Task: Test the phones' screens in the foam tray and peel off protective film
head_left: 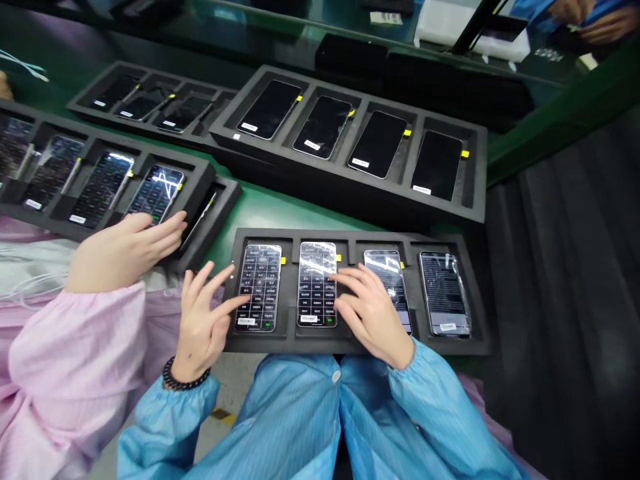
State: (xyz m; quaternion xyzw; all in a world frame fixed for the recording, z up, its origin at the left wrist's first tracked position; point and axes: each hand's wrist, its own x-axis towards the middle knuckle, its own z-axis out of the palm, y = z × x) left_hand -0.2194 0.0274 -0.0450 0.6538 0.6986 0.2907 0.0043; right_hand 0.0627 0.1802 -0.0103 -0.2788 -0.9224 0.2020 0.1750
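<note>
A black foam tray (477, 293) lies in front of me with several lit phones in its slots. My left hand (203, 320), in a blue sleeve with a bead bracelet, has its fingers spread, and one fingertip touches the screen of the leftmost phone (259, 287). My right hand (367, 307) lies open with its fingers on the screen of the second phone (317, 277) and partly covers the third phone (393, 283). The fourth phone (444, 293) is untouched.
A co-worker's hand (125, 250) in a pink sleeve rests on a phone in the left tray (200, 177). Farther back stand a tray (475, 140) of dark-screened phones and another tray (90, 100). The green conveyor belt (260, 203) runs beneath them.
</note>
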